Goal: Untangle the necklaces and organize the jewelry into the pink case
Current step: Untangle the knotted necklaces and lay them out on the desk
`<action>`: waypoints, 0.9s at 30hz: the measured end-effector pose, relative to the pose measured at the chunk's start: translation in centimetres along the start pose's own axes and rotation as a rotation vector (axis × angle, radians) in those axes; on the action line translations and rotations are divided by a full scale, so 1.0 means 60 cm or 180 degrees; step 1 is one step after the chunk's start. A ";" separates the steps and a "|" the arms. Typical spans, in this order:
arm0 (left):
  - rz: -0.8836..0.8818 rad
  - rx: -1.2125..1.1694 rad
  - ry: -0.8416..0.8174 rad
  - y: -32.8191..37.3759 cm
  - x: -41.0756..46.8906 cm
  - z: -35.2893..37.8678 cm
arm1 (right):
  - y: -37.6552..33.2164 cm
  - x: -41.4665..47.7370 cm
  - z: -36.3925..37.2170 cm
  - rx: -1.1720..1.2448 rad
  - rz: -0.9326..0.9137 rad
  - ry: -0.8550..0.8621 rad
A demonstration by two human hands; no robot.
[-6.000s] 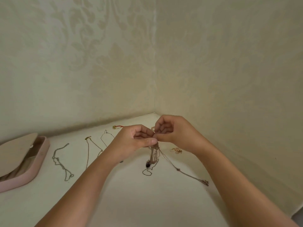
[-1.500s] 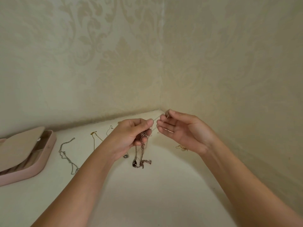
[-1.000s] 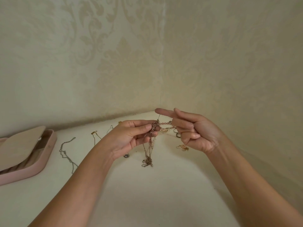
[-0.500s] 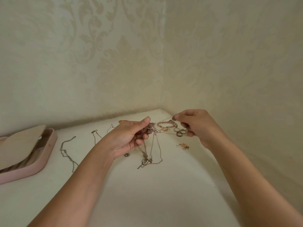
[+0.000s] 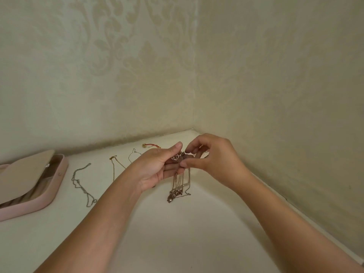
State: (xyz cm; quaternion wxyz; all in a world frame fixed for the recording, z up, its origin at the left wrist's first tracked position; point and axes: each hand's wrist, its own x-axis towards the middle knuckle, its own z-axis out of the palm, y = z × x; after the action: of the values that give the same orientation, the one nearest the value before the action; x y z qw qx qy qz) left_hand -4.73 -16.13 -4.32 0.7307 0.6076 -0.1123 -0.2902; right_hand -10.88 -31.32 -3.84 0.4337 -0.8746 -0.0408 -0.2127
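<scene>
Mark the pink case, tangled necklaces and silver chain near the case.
pink case (image 5: pixel 25 208), head view, its front wall.
tangled necklaces (image 5: pixel 175 193), head view, the lower hanging clump.
silver chain (image 5: pixel 82 188), head view, its middle links.

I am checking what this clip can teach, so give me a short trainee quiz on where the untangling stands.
1. True or false: the lid of the pink case is fully shut.
2. Look at the left hand and the right hand. Which has its fingers on the tangled necklaces? A: left only. B: right only. C: both.
3. Name the laid-out chain that lies nearest the pink case.

Key: 1 false, the lid is raised and the inside shows. 2 C. 3 the silver chain.
</scene>
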 end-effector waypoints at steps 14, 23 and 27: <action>0.0104 -0.0259 -0.0401 -0.002 0.004 0.000 | 0.003 -0.002 0.007 -0.0223 0.0111 0.0090; 0.0085 -0.0351 -0.0549 -0.002 0.007 -0.010 | 0.007 0.007 -0.009 0.1562 0.1112 -0.0216; 0.0039 -0.0299 -0.0791 -0.004 0.010 -0.019 | 0.007 0.009 -0.009 0.2183 0.1375 -0.0583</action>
State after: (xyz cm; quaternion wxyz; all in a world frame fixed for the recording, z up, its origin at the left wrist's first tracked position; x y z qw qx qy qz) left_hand -3.72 -15.55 -4.92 0.7406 0.5314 -0.1919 -0.3637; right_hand -10.47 -32.10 -3.66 0.7292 -0.6832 0.0368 -0.0122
